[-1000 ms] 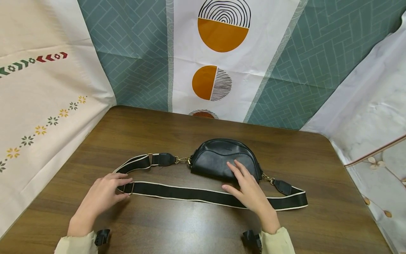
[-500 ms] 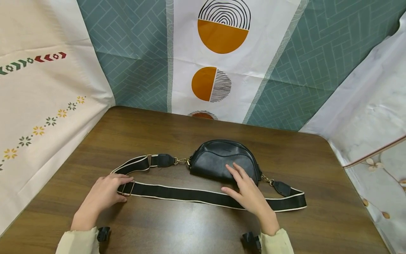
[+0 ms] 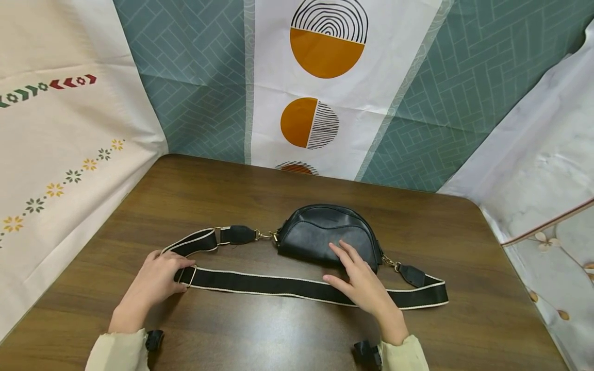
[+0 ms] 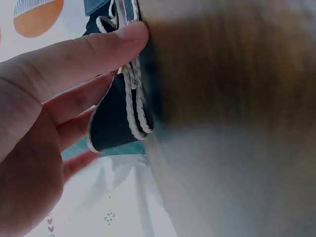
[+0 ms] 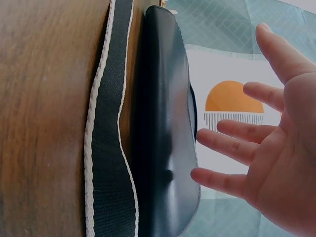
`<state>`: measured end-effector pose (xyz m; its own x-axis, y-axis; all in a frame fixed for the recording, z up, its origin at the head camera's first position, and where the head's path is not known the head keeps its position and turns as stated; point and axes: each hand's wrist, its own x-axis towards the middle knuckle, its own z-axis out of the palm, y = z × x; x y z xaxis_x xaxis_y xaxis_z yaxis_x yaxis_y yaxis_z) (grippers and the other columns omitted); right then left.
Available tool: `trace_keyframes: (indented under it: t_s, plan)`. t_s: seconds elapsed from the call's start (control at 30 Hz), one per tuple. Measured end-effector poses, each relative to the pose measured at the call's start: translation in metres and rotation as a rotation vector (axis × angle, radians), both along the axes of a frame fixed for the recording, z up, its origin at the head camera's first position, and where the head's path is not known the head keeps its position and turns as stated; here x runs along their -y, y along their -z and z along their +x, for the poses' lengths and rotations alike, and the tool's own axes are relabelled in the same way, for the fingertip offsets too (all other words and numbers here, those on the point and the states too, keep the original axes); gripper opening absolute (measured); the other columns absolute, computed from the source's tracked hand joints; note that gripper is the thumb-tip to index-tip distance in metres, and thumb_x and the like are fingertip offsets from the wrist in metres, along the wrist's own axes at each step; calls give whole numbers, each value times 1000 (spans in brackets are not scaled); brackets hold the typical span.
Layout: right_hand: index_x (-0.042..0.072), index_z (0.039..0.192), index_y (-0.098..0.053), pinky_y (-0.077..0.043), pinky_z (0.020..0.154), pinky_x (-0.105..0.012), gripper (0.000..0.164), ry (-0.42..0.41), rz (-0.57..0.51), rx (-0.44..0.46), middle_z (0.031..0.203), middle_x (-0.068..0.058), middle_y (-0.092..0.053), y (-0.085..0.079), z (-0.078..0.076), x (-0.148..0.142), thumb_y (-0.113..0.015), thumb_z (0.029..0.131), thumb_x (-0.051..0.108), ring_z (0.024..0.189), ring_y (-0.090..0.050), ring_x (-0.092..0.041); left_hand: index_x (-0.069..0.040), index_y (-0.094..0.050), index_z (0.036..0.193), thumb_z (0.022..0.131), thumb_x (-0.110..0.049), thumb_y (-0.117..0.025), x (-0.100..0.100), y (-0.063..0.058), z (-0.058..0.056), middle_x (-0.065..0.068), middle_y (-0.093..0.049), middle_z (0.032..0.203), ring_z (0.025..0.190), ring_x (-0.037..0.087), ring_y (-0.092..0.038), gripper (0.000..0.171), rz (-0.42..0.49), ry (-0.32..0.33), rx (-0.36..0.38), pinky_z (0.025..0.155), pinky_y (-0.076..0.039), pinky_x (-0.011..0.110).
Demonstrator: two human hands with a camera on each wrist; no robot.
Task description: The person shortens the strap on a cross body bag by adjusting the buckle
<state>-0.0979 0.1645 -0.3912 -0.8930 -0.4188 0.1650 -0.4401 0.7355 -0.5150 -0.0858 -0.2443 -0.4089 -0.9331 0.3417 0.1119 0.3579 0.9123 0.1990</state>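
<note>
A black half-moon handbag [image 3: 327,232] lies on the wooden table in the head view. Its black strap [image 3: 260,282] with white edging runs in a long loop in front of it. My left hand [image 3: 155,278] pinches the strap at its left bend, beside a metal slider [image 3: 191,275]. In the left wrist view the thumb [image 4: 98,54] lies across the near side of the strap [image 4: 116,118], fingers behind it. My right hand [image 3: 364,283] hovers over the bag's front and the strap, fingers spread and holding nothing, as the right wrist view shows the palm [image 5: 281,143] apart from the bag [image 5: 165,138].
Gold clasps [image 3: 265,234] join the strap ends to the bag, with a chain link [image 3: 391,262] on the right. The wooden table [image 3: 232,330] meets a hung patterned cloth [image 3: 199,103] at the back. Pale cloths hang at both sides.
My left hand has shifted slightly to the right, and the strap's left bend and slider have moved a little with it. The right hand and the bag stay nearly in place.
</note>
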Motion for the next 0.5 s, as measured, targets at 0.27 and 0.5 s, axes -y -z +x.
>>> trace_keyframes:
  t_s: [0.27, 0.5]
  plan:
    - [11, 136, -38, -38, 88, -49, 65, -2, -16, 15, 137, -16, -33, -1, 2, 1, -59, 83, 41, 118, -40, -33, 3, -66, 94, 56, -8, -80, 0, 0, 0, 14, -64, 92, 88, 32, -58, 42, 111, 86, -24, 79, -42, 46]
    - [11, 135, -39, -38, 89, -46, 64, -18, -42, -12, 134, -14, -37, 0, 2, 2, -60, 82, 41, 118, -40, -27, 4, -65, 95, 57, -5, -78, -7, -7, 1, 13, -63, 93, 87, 31, -58, 42, 197, 113, -38, 76, -44, 44]
